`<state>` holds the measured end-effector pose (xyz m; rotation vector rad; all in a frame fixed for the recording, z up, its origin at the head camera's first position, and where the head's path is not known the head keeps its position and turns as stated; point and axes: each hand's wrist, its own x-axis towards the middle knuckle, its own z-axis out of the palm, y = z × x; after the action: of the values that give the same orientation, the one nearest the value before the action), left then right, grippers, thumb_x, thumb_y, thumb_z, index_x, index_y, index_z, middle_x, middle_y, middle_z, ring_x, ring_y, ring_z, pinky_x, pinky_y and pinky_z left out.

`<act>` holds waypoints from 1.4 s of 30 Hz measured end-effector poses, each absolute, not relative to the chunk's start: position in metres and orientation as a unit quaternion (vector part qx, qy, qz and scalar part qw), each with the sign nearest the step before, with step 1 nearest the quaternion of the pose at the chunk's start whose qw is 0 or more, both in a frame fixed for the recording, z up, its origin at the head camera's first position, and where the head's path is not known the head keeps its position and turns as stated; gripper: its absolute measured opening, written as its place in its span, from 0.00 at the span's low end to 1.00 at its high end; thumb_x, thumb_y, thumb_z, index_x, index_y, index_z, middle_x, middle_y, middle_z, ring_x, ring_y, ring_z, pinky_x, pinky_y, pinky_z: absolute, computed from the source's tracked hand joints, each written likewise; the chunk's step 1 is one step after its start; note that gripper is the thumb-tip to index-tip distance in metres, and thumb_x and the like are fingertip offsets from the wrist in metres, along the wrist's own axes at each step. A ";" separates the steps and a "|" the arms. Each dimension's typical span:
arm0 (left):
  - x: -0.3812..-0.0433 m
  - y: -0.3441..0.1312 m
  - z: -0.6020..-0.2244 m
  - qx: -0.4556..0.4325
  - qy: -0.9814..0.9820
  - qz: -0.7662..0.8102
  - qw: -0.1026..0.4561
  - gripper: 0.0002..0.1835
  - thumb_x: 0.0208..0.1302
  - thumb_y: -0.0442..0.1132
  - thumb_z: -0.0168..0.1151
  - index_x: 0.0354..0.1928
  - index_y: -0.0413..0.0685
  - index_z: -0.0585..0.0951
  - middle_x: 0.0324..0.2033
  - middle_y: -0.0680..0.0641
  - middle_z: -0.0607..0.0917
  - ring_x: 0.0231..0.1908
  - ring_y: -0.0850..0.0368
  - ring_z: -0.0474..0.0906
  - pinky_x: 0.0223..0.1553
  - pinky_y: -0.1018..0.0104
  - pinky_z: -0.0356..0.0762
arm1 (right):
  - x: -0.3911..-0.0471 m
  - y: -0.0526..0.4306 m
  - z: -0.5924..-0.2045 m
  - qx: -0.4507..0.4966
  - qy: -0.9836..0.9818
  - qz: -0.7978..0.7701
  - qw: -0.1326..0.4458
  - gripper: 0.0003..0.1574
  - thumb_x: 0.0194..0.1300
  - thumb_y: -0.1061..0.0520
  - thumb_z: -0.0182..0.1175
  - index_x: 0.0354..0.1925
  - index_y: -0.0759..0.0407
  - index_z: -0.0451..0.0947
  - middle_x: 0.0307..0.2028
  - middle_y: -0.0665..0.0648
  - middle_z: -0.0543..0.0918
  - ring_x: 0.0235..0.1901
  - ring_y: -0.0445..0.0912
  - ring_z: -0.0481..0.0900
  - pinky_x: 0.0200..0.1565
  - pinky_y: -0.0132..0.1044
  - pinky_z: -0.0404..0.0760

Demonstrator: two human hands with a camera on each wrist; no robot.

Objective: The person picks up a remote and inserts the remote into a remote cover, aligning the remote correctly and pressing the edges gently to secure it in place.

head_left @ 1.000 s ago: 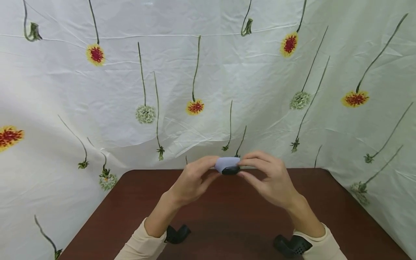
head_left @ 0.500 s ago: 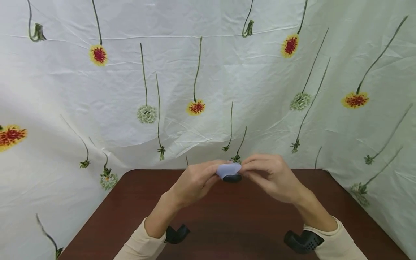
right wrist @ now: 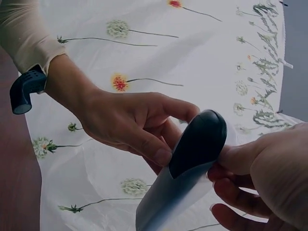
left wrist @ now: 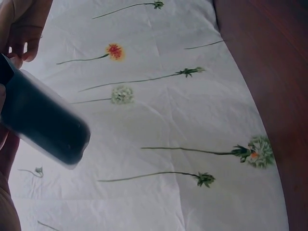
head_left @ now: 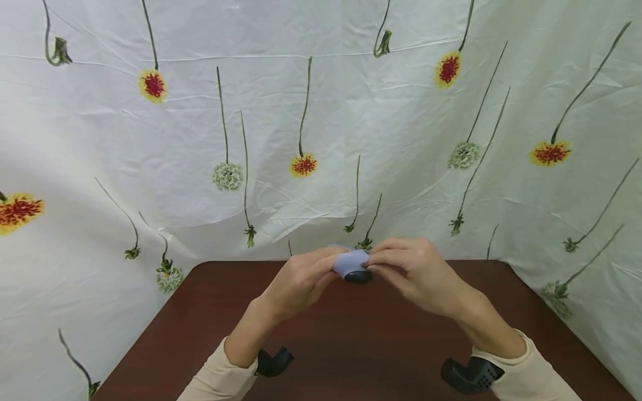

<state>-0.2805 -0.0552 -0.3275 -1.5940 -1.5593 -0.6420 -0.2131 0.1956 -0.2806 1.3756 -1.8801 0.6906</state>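
Both hands hold a rounded, pale lavender object with a dark end, raised above the far part of the table; its exact kind is unclear. In the left wrist view its dark, flat face with pale edges shows, and the right wrist view shows its black rounded tip and pale bluish body. My left hand grips it from the left, thumb and index finger on its sides. From the right, my right hand pinches its edge; the fingers curl beside it.
A dark reddish-brown table lies below the hands. Behind it hangs a white cloth printed with flowers. Black wrist-worn devices sit at the left cuff and right cuff.
The object has dipped slightly and tilted, and a thin pale edge now shows behind it. My right forearm has swung outward to the right, while the left hand has lowered a little.
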 end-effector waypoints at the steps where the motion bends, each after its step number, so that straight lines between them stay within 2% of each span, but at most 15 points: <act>1: -0.281 -0.055 -0.328 -0.630 -0.616 -0.254 0.399 0.15 0.80 0.38 0.54 0.59 0.38 0.78 0.52 0.41 0.85 0.50 0.50 0.85 0.51 0.61 0.83 | -0.213 0.195 -0.280 0.531 -0.729 0.251 0.353 0.12 0.60 0.73 0.71 0.42 0.62 0.87 0.41 0.54 0.86 0.38 0.46 0.84 0.41 0.32 0.82; 5: -0.283 -0.055 -0.332 -0.631 -0.611 -0.251 0.407 0.14 0.80 0.37 0.54 0.58 0.36 0.78 0.51 0.41 0.85 0.49 0.49 0.85 0.51 0.61 0.83 | -0.214 0.193 -0.280 0.538 -0.732 0.196 0.370 0.04 0.72 0.66 0.65 0.41 0.63 0.87 0.40 0.53 0.85 0.39 0.46 0.84 0.41 0.34 0.83; 9: -0.286 -0.053 -0.336 -0.624 -0.608 -0.241 0.427 0.14 0.80 0.38 0.54 0.56 0.35 0.79 0.49 0.41 0.86 0.48 0.50 0.86 0.49 0.60 0.84 | -0.215 0.191 -0.282 0.529 -0.734 0.147 0.399 0.16 0.81 0.58 0.52 0.41 0.65 0.84 0.40 0.54 0.84 0.40 0.47 0.83 0.41 0.38 0.84; 13: -0.289 -0.050 -0.336 -0.607 -0.612 -0.221 0.455 0.13 0.80 0.39 0.54 0.56 0.36 0.79 0.48 0.42 0.86 0.46 0.50 0.86 0.47 0.59 0.84 | -0.216 0.191 -0.285 0.512 -0.737 0.146 0.416 0.20 0.84 0.55 0.45 0.42 0.66 0.80 0.40 0.56 0.82 0.40 0.49 0.80 0.40 0.39 0.82; 18: -0.293 -0.051 -0.334 -0.597 -0.619 -0.195 0.472 0.13 0.80 0.39 0.54 0.55 0.37 0.78 0.48 0.43 0.86 0.46 0.49 0.86 0.48 0.58 0.84 | -0.218 0.193 -0.287 0.496 -0.747 0.172 0.408 0.18 0.84 0.54 0.45 0.42 0.64 0.77 0.40 0.54 0.80 0.40 0.47 0.79 0.40 0.38 0.80; 22: -0.295 -0.051 -0.335 -0.594 -0.625 -0.184 0.472 0.13 0.81 0.40 0.54 0.55 0.37 0.79 0.48 0.42 0.86 0.45 0.49 0.85 0.48 0.57 0.84 | -0.219 0.195 -0.289 0.478 -0.764 0.168 0.399 0.00 0.76 0.66 0.59 0.43 0.63 0.76 0.41 0.54 0.80 0.41 0.47 0.78 0.40 0.39 0.80; 25: -0.295 -0.052 -0.337 -0.584 -0.634 -0.182 0.472 0.13 0.81 0.40 0.53 0.54 0.37 0.79 0.47 0.42 0.86 0.44 0.49 0.85 0.47 0.57 0.84 | -0.220 0.194 -0.290 0.466 -0.772 0.146 0.408 0.01 0.76 0.66 0.58 0.42 0.64 0.76 0.40 0.55 0.80 0.40 0.48 0.78 0.40 0.41 0.81; 29: -0.294 -0.053 -0.339 -0.570 -0.645 -0.185 0.473 0.14 0.82 0.40 0.52 0.53 0.36 0.79 0.46 0.42 0.86 0.42 0.49 0.85 0.46 0.57 0.84 | -0.222 0.192 -0.293 0.457 -0.770 0.121 0.428 0.21 0.85 0.53 0.41 0.41 0.65 0.76 0.38 0.55 0.79 0.38 0.49 0.77 0.38 0.41 0.81; 30: -0.294 -0.053 -0.340 -0.568 -0.647 -0.188 0.473 0.14 0.82 0.40 0.52 0.53 0.36 0.79 0.46 0.42 0.86 0.42 0.48 0.85 0.46 0.57 0.84 | -0.222 0.192 -0.293 0.455 -0.769 0.119 0.432 0.23 0.85 0.52 0.39 0.41 0.65 0.75 0.38 0.55 0.79 0.38 0.49 0.77 0.38 0.41 0.81; 37: -0.294 -0.053 -0.346 -0.543 -0.654 -0.195 0.489 0.12 0.81 0.40 0.53 0.50 0.36 0.79 0.45 0.42 0.87 0.42 0.48 0.85 0.45 0.56 0.85 | -0.226 0.188 -0.297 0.443 -0.764 0.095 0.459 0.22 0.85 0.54 0.39 0.39 0.64 0.75 0.35 0.55 0.77 0.33 0.49 0.75 0.33 0.40 0.78; 42: -0.294 -0.050 -0.349 -0.525 -0.654 -0.189 0.510 0.10 0.80 0.38 0.55 0.48 0.35 0.79 0.44 0.43 0.86 0.41 0.48 0.85 0.42 0.57 0.85 | -0.229 0.187 -0.300 0.432 -0.767 0.094 0.464 0.14 0.82 0.60 0.47 0.40 0.66 0.75 0.35 0.56 0.77 0.33 0.49 0.74 0.32 0.41 0.78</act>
<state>-0.2943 -0.0504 -0.3491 -1.2647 -1.5747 -0.4549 -0.2290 0.1874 -0.3001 1.0619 -1.8848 0.2312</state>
